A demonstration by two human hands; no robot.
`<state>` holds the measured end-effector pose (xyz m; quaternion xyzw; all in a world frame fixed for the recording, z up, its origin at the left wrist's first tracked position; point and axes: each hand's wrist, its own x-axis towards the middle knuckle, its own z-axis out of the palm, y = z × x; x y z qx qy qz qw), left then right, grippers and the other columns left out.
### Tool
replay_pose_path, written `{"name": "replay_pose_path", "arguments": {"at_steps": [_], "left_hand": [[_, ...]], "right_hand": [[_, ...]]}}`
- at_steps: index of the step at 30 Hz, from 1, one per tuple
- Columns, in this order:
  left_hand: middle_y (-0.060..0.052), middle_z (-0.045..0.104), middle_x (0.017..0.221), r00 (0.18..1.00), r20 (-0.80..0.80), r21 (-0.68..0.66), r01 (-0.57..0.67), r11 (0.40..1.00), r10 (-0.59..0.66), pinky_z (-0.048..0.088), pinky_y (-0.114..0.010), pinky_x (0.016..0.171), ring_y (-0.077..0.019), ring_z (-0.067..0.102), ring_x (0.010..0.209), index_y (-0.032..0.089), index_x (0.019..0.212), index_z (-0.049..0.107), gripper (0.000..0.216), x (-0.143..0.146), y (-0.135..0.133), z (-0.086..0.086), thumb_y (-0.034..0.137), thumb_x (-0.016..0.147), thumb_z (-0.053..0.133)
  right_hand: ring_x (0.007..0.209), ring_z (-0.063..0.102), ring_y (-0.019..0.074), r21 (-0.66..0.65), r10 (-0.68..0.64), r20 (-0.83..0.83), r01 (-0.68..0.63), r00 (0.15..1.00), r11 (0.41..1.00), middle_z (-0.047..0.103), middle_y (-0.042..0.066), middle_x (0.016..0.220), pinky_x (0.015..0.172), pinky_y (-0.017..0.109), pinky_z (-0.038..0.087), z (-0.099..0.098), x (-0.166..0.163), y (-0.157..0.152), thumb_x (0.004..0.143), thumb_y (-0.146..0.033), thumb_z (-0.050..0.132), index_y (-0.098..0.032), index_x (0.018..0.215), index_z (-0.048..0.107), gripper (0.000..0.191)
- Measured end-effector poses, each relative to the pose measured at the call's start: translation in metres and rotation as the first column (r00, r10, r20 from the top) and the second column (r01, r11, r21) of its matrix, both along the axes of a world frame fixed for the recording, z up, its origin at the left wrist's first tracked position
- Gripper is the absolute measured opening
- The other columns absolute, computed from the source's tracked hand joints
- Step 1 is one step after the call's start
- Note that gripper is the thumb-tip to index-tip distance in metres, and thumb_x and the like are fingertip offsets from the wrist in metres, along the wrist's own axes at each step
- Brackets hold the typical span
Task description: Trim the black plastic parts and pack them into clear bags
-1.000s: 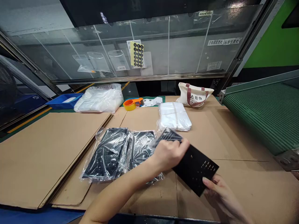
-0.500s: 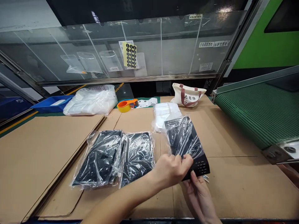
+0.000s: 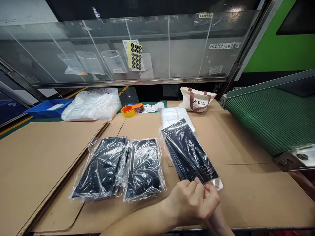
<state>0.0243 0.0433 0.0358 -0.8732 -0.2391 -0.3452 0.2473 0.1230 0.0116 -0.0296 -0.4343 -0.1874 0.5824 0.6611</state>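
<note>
A black slotted panel (image 3: 188, 147) lies tilted inside a clear plastic bag (image 3: 218, 184), its near end toward me. My left hand (image 3: 193, 200) is closed in a fist on the near edge of this bag. Close behind it, my right hand (image 3: 216, 214) is mostly covered by the left and pinches the same edge. To the left, two bagged black panels lie side by side: one bag (image 3: 102, 168) farther left and another bag (image 3: 145, 167) nearer the middle.
White plastic bags (image 3: 172, 114) lie in a stack behind the held panel. Farther back are a cloth tote (image 3: 199, 102), an orange tape dispenser (image 3: 133, 109), a large plastic bundle (image 3: 94, 105) and a blue tray (image 3: 46, 109). A green conveyor (image 3: 273, 121) stands at the right; cardboard (image 3: 248, 193) covers the table.
The black panel has gone fully into the bag, and its near end is now under plastic. My left hand has moved right and down, meeting my right hand at the bag's near edge.
</note>
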Motion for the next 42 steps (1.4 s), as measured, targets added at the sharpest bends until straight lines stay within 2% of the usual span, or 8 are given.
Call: {"name": "replay_pose_path", "arguments": {"at_steps": [6, 9, 13, 18, 23, 27, 31, 42], "left_hand": [[0.002, 0.054, 0.054, 1.0, -0.007, -0.158, -0.016, 0.987, 0.015, 0.031, -0.028, 0.038, -0.0127, 0.047, 0.042, 0.01, 0.089, 0.056, 0.02, -0.004, -0.006, -0.007, 0.008, 0.089, 0.035], [0.002, 0.055, 0.056, 0.998, 0.035, -0.391, -0.037, 0.92, 0.055, 0.029, -0.029, 0.039, -0.0131, 0.049, 0.042, 0.016, 0.079, 0.05, 0.024, -0.011, -0.009, -0.012, 0.007, 0.091, 0.03], [0.001, 0.064, 0.064, 1.0, -0.021, -0.759, -0.027, 0.651, 0.018, 0.03, -0.027, 0.044, -0.0143, 0.056, 0.048, 0.018, 0.085, 0.052, 0.012, -0.025, -0.015, -0.006, 0.016, 0.091, 0.042], [0.0, 0.068, 0.071, 0.997, 0.061, -0.945, 0.042, 0.325, 0.048, 0.036, -0.024, 0.057, -0.0134, 0.058, 0.06, 0.019, 0.076, 0.059, 0.019, -0.058, -0.026, 0.009, 0.018, 0.091, 0.047], [-0.003, 0.065, 0.066, 0.93, 0.193, -0.979, 0.203, 0.002, 0.314, 0.041, -0.021, 0.058, -0.0119, 0.055, 0.057, 0.016, 0.08, 0.068, 0.041, -0.097, -0.05, 0.002, 0.04, 0.096, 0.04], [-0.007, 0.066, 0.067, 0.775, 0.273, -0.868, 0.454, -0.202, 0.57, 0.042, -0.021, 0.048, -0.0118, 0.054, 0.051, 0.012, 0.087, 0.07, 0.057, -0.125, -0.069, -0.02, 0.061, 0.089, 0.041], [-0.005, 0.062, 0.05, 0.608, 0.348, -0.728, 0.655, -0.203, 0.714, 0.04, -0.021, 0.044, -0.0114, 0.05, 0.042, 0.011, 0.08, 0.068, 0.06, -0.146, -0.081, -0.038, 0.067, 0.082, 0.049], [-0.001, 0.06, 0.054, 0.346, 0.56, -0.601, 0.795, 0.082, 0.753, 0.042, -0.023, 0.054, -0.0127, 0.053, 0.052, 0.014, 0.074, 0.065, 0.039, -0.153, -0.079, -0.036, 0.05, 0.085, 0.059]], "right_hand": [[0.047, 0.058, 0.0112, -0.111, -0.122, -0.062, 0.115, 0.991, 0.987, 0.06, -0.006, 0.052, 0.043, 0.019, 0.052, 0.004, 0.001, 0.008, 0.05, -0.048, 0.088, -0.021, 0.064, 0.063, 0.039], [0.06, 0.067, 0.0189, 0.0, -0.112, 0.162, 0.113, 0.98, 0.994, 0.071, 0.002, 0.066, 0.055, 0.028, 0.058, 0.002, 0.007, 0.009, 0.061, -0.051, 0.082, -0.018, 0.07, 0.068, 0.036], [0.097, 0.069, 0.0272, 0.323, -0.18, 0.696, -0.08, 0.695, 0.943, 0.074, 0.009, 0.1, 0.088, 0.043, 0.056, -0.005, 0.014, 0.007, 0.087, -0.037, 0.061, -0.021, 0.103, 0.072, 0.026], [0.13, 0.049, 0.0239, 0.522, -0.452, 0.852, -0.505, 0.266, 0.687, 0.055, 0.009, 0.138, 0.11, 0.051, 0.037, 0.002, 0.007, 0.02, 0.093, -0.012, 0.041, -0.023, 0.144, 0.041, 0.052], [0.131, 0.048, 0.0266, 0.487, -0.565, 0.819, -0.648, 0.106, 0.585, 0.062, 0.012, 0.129, 0.109, 0.056, 0.034, 0.005, -0.039, 0.029, 0.092, -0.006, 0.037, -0.013, 0.141, 0.042, 0.051], [0.124, 0.052, 0.0334, 0.427, -0.561, 0.828, -0.66, 0.01, 0.619, 0.062, 0.013, 0.129, 0.106, 0.06, 0.036, 0.006, -0.082, 0.025, 0.092, -0.011, 0.04, -0.01, 0.129, 0.055, 0.041], [0.115, 0.06, 0.032, 0.314, -0.503, 0.864, -0.735, -0.042, 0.601, 0.068, 0.008, 0.121, 0.1, 0.052, 0.047, 0.007, -0.108, 0.025, 0.09, -0.012, 0.052, -0.015, 0.117, 0.064, 0.03], [0.108, 0.065, 0.027, 0.354, -0.456, 0.881, -0.819, 0.13, 0.451, 0.071, 0.012, 0.112, 0.094, 0.042, 0.053, 0.016, -0.105, 0.012, 0.093, -0.015, 0.046, -0.01, 0.11, 0.065, 0.025]]}}
